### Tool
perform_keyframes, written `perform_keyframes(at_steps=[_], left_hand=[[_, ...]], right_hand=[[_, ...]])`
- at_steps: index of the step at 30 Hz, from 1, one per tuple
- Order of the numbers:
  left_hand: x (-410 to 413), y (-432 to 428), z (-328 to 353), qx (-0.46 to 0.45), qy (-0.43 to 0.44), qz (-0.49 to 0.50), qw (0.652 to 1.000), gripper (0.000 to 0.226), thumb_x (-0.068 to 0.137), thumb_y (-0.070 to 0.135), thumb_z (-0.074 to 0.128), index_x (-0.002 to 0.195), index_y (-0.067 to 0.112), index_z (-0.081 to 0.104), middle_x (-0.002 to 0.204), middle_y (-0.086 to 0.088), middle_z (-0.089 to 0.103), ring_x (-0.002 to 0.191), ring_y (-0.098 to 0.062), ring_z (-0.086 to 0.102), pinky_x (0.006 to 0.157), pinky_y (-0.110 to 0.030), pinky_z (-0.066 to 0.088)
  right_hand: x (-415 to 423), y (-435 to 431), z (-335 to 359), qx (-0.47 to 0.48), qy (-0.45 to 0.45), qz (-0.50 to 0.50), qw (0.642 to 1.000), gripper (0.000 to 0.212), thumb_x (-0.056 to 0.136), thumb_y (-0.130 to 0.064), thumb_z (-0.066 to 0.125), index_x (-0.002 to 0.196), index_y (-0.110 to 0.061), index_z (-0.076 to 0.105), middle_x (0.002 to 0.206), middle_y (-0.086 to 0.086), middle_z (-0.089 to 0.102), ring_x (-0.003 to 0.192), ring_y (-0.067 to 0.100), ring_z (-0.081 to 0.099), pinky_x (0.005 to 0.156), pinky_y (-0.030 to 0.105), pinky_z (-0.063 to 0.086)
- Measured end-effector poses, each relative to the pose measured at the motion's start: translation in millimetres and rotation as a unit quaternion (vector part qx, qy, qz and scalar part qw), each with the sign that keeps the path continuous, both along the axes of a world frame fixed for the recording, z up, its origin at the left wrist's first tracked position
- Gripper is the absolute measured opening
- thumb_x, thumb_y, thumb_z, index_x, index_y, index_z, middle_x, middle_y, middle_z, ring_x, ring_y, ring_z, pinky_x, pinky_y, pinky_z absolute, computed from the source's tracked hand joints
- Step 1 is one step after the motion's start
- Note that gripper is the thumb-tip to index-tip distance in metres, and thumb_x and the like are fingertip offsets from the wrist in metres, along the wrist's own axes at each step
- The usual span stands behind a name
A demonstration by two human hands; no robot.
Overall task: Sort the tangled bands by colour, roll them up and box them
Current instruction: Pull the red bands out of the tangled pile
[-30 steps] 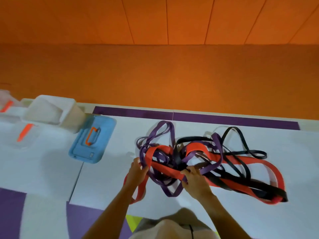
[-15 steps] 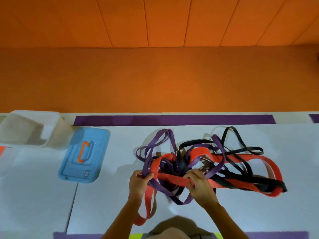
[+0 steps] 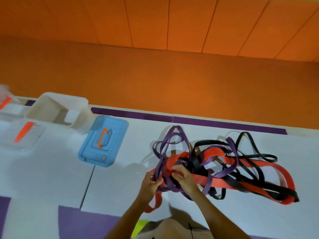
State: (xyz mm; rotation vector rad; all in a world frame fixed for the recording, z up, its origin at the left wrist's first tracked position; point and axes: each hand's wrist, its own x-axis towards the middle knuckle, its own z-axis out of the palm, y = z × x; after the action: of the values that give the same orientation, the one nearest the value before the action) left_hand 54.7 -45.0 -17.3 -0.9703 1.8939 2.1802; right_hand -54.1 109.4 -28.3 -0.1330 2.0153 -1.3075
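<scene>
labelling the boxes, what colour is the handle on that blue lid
Orange handle on the blue lid, clearest in the head view.

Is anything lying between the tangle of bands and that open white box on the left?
Yes: the blue lid lies flat between the tangled bands and the white box, next to the box. Carried bands could probably pass over it.

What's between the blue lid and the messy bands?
Just bare white mat, seen in the head view, between the blue lid and the tangled bands.
</scene>
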Motion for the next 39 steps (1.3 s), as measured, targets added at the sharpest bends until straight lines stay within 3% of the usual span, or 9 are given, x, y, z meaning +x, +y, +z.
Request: perform_keyframes(at_steps=[4,11,15,20,24,28,32,36,39], left_hand=[[-3,14,2,0.003,-0.018,0.036,0.999,0.021,0.097,0.006,0.073,0.115,0.015,0.070,0.098,0.005,0.080,0.097,-0.021,0.077,0.083,-0.027,0.061],[-20,11,10,0.080,-0.072,0.090,0.990,0.044,0.077,0.010,0.091,0.111,0.011,0.062,0.100,-0.014,0.078,0.095,-0.036,0.076,0.075,-0.036,0.062],[-17,-22,16,0.093,-0.089,0.124,0.984,0.080,0.049,0.030,0.090,0.118,0.012,0.054,0.099,-0.019,0.074,0.089,-0.037,0.076,0.082,-0.051,0.061],[-3,-25,4,0.038,-0.081,0.072,0.993,0.073,0.078,0.002,0.090,0.130,0.024,0.044,0.102,-0.017,0.075,0.080,-0.022,0.077,0.067,-0.025,0.060],[-5,-16,-4,-0.039,-0.114,0.079,0.990,0.073,0.092,0.001,0.073,0.148,0.025,0.032,0.102,-0.011,0.070,0.088,-0.023,0.073,0.073,-0.032,0.062],[-2,-12,-6,-0.140,-0.115,0.012,0.983,0.077,0.092,-0.002,0.071,0.155,0.018,0.032,0.107,-0.006,0.062,0.093,-0.024,0.069,0.086,-0.047,0.063],[2,-7,-11,-0.146,-0.116,-0.015,0.982,0.078,0.090,0.004,0.079,0.154,0.014,0.034,0.117,-0.010,0.068,0.099,-0.027,0.070,0.083,-0.031,0.059],[-5,2,-8,-0.037,-0.131,0.081,0.987,0.073,0.091,0.017,0.084,0.143,0.017,0.033,0.104,-0.012,0.073,0.088,-0.027,0.078,0.079,-0.039,0.065],[-19,3,-2,-0.026,-0.178,0.148,0.972,0.051,0.092,0.024,0.083,0.129,0.007,0.053,0.107,-0.021,0.074,0.098,-0.040,0.075,0.093,-0.056,0.060]], right_hand=[[7,0,8,-0.005,0.030,0.023,0.999,0.022,0.099,0.010,0.058,0.115,0.000,0.068,0.119,0.013,0.070,0.113,0.025,0.067,0.102,0.034,0.053],[-4,23,32,-0.072,0.011,-0.172,0.982,0.021,0.089,0.002,0.079,0.105,-0.009,0.074,0.095,0.002,0.076,0.089,0.015,0.073,0.075,0.021,0.058],[-44,63,46,-0.092,0.035,-0.338,0.936,0.022,0.090,-0.005,0.080,0.110,-0.008,0.070,0.098,0.001,0.072,0.084,0.011,0.067,0.081,0.026,0.053],[-62,86,48,-0.045,0.085,-0.329,0.939,0.026,0.087,-0.013,0.085,0.097,-0.021,0.063,0.095,-0.006,0.064,0.075,-0.006,0.063,0.070,0.012,0.049],[-59,82,34,-0.003,0.103,-0.349,0.931,0.030,0.089,-0.002,0.077,0.093,-0.023,0.056,0.092,-0.001,0.063,0.087,0.025,0.061,0.076,0.031,0.048],[-59,94,20,0.125,0.126,-0.255,0.950,0.028,0.090,0.003,0.073,0.114,-0.009,0.067,0.124,0.019,0.061,0.107,0.038,0.062,0.082,0.037,0.050],[-47,91,18,0.191,0.208,-0.145,0.948,0.031,0.091,0.000,0.072,0.117,-0.017,0.067,0.151,0.012,0.046,0.139,0.034,0.045,0.108,0.049,0.048],[-44,74,21,0.109,0.322,0.015,0.940,0.027,0.094,0.002,0.064,0.104,-0.022,0.070,0.124,-0.008,0.061,0.108,0.010,0.062,0.085,0.016,0.048],[-39,55,18,0.071,0.288,0.089,0.951,0.023,0.095,0.003,0.063,0.104,-0.016,0.073,0.116,-0.006,0.066,0.097,0.008,0.068,0.081,0.019,0.052]])
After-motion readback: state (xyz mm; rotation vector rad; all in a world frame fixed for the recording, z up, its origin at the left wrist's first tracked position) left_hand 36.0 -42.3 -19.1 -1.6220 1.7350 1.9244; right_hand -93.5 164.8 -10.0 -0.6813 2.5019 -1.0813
